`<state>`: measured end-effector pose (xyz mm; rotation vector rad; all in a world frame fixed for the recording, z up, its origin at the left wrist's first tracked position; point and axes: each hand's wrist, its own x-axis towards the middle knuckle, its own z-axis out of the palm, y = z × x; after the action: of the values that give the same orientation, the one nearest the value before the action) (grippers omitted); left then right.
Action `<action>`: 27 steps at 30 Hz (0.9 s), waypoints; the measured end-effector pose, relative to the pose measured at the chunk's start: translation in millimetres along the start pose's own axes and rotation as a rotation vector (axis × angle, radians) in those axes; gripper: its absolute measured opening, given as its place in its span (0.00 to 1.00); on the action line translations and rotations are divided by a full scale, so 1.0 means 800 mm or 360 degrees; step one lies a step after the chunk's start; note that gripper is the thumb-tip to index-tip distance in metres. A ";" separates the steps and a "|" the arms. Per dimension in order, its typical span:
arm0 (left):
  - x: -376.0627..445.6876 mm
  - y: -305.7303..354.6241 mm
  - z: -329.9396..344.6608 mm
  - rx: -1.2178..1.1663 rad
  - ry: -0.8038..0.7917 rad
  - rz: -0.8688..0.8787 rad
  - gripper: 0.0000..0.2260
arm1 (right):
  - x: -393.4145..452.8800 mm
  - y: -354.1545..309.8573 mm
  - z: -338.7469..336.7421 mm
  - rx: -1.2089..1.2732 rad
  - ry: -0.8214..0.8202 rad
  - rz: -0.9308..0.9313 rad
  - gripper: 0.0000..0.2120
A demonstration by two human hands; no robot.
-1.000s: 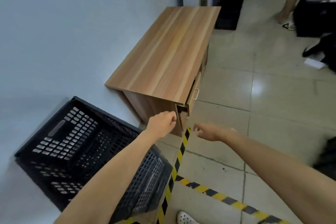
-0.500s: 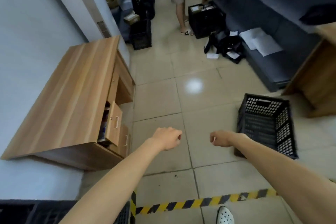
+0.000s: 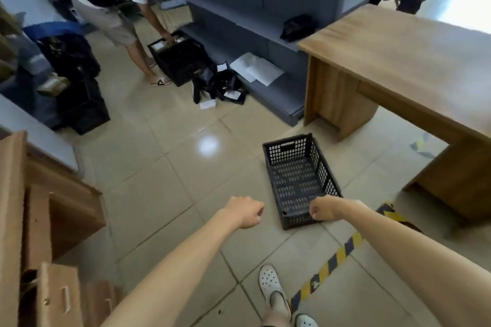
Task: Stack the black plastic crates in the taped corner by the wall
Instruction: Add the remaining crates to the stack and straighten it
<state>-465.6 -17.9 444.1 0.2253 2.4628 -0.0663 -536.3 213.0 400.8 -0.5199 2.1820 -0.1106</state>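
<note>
A black crate [image 3: 300, 180] is seen upright on the tiled floor [image 3: 148, 167], open side up, just in front of a wooden desk [image 3: 398, 61] on the right. Both arms are stretched forward. The left hand [image 3: 245, 212] is held over bare floor to the left of the crate, its fingers curled with nothing in them. The right hand [image 3: 324, 207] is likewise curled and is seen over the crate's near end; whether the rim is touched cannot be told. Yellow and black tape [image 3: 342, 249] is laid across the floor near a white shoe [image 3: 271, 284]. Another person [image 3: 117, 5] is bent over a second crate [image 3: 180, 58] farther off.
</note>
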 end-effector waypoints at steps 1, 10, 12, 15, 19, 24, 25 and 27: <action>0.018 0.001 -0.010 0.0026 -0.0004 0.0041 0.13 | 0.005 0.010 -0.009 0.0032 -0.0004 0.0029 0.16; 0.166 -0.057 -0.082 -0.0100 -0.0014 0.0106 0.13 | 0.097 0.038 -0.100 0.0355 0.0164 0.0157 0.13; 0.202 -0.082 -0.087 -0.0255 -0.0045 0.0047 0.12 | 0.126 0.030 -0.108 0.0378 0.0149 0.0141 0.13; 0.247 -0.108 -0.087 -0.0382 -0.0102 -0.0034 0.10 | 0.162 0.029 -0.108 0.0407 0.0053 0.0122 0.12; 0.305 -0.118 -0.090 -0.0412 -0.0167 -0.0043 0.10 | 0.194 0.060 -0.114 0.0437 -0.0012 0.0167 0.13; 0.361 -0.091 -0.073 -0.0501 -0.0225 -0.0001 0.09 | 0.232 0.120 -0.109 0.0537 0.0071 0.0294 0.14; 0.371 -0.082 -0.061 -0.0526 -0.0231 0.0006 0.10 | 0.241 0.131 -0.102 0.0545 0.0083 0.0305 0.14; 0.387 -0.066 -0.030 -0.0546 -0.0296 0.0017 0.10 | 0.259 0.150 -0.082 0.0524 0.0044 0.0304 0.14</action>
<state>-728.4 -22.6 270.1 0.0782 2.2433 0.3235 -738.1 232.0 256.9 -0.1243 2.1703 -0.3672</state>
